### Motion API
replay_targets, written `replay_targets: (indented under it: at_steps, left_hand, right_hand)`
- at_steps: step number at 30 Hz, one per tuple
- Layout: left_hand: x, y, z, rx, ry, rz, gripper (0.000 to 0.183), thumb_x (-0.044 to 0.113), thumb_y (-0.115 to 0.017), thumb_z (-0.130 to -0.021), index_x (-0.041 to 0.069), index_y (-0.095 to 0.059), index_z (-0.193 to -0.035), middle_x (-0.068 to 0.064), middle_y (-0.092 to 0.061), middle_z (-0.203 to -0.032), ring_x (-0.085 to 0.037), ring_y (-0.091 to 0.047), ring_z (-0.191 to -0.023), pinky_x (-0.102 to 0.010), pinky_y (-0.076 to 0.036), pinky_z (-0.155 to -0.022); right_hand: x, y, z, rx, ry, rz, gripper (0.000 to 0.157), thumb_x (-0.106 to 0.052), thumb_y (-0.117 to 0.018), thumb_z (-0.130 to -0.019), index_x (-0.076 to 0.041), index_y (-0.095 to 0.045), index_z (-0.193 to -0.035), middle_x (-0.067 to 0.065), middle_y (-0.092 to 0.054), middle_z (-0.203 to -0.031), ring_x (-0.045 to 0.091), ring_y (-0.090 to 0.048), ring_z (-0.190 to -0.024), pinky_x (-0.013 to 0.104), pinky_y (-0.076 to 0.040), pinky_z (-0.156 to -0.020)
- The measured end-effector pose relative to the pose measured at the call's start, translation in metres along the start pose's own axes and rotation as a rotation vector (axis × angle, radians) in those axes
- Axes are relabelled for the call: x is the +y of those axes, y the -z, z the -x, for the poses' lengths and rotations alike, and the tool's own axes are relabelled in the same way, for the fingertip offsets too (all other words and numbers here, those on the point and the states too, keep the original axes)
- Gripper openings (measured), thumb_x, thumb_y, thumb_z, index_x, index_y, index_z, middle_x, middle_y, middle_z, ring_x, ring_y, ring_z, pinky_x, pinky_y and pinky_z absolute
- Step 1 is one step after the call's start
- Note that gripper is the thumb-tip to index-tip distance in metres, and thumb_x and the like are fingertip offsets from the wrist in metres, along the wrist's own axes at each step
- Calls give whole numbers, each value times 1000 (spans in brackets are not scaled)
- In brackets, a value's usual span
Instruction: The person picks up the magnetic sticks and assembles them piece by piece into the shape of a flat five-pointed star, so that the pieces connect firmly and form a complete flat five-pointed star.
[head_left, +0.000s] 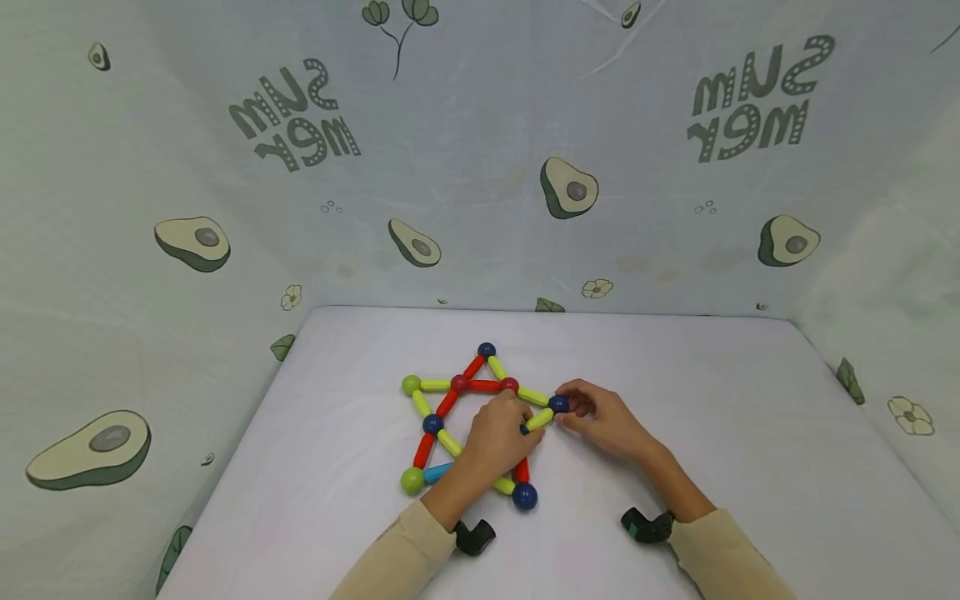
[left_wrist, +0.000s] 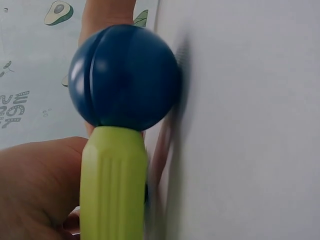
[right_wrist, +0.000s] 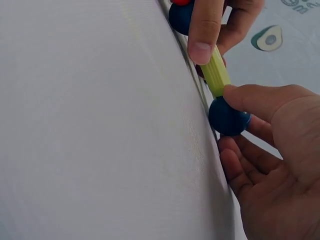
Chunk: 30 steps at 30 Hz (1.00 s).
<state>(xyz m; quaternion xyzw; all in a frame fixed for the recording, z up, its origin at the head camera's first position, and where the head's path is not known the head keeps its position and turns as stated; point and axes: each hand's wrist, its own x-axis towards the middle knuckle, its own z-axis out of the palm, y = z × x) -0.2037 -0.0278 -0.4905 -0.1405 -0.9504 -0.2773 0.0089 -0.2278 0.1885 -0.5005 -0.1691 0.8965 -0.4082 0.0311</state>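
A flat star-like frame of magnetic rods and balls lies on the white table [head_left: 337,533]. At its right tip, my right hand [head_left: 606,421] holds a blue ball [head_left: 558,404] between thumb and fingers. My left hand [head_left: 495,437] reaches over the frame and pinches a yellow-green rod [head_left: 539,418] that meets this ball. The right wrist view shows my right thumb across the joint of the rod [right_wrist: 215,75] and ball [right_wrist: 226,119]. Another blue ball [right_wrist: 180,19] sits by the left fingers. My left hand hides part of the frame's middle.
Red balls [head_left: 509,386], green balls [head_left: 412,481] and a blue rod [head_left: 438,473] are among the frame's other parts. A blue ball [head_left: 525,497] marks the near corner, close to my left forearm. A printed avocado cloth [head_left: 480,250] hangs behind the table.
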Motion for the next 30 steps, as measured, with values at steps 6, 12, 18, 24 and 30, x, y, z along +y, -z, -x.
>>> replay_targets:
  at_steps: [6,12,18,24,30]
  left_hand:
    - [-1,6,2,-29,-30,9,54,52,-79,-87,13,-75,-125,-2,-67,-109,-7,-56,-78,-18,-49,-68]
    - [-16,23,8,9,-81,11,51,50,-71,-94,16,-69,-132,0,-68,-113,-10,-62,-91,-21,-55,-77]
    - [-50,46,8,106,-42,78,40,35,-71,-98,13,-69,-131,-6,-67,-109,-13,-59,-80,-23,-55,-70]
    - [-87,56,-1,140,33,74,39,25,-69,-100,15,-64,-138,-7,-64,-125,-12,-61,-88,-21,-55,-71]
    - [-108,56,-12,126,17,119,37,11,-69,-99,15,-66,-136,-8,-67,-129,-14,-62,-87,-25,-56,-72]
  right_hand:
    - [1,3,1,21,-17,24,33,-15,-76,-93,-9,-66,-123,3,-67,-101,17,-59,-90,23,-52,-79]
    - [10,15,3,54,-97,76,34,-17,-73,-95,-11,-64,-128,7,-69,-113,19,-60,-94,25,-53,-83]
    - [25,32,7,92,-139,112,36,-18,-71,-97,-9,-62,-131,14,-68,-123,23,-63,-98,26,-53,-83]
    - [34,44,9,99,-146,135,37,-18,-70,-98,-7,-62,-132,17,-67,-125,24,-63,-99,23,-53,-82]
    - [36,43,6,81,-133,124,37,-18,-70,-98,-6,-61,-132,18,-66,-125,24,-63,-97,23,-53,-80]
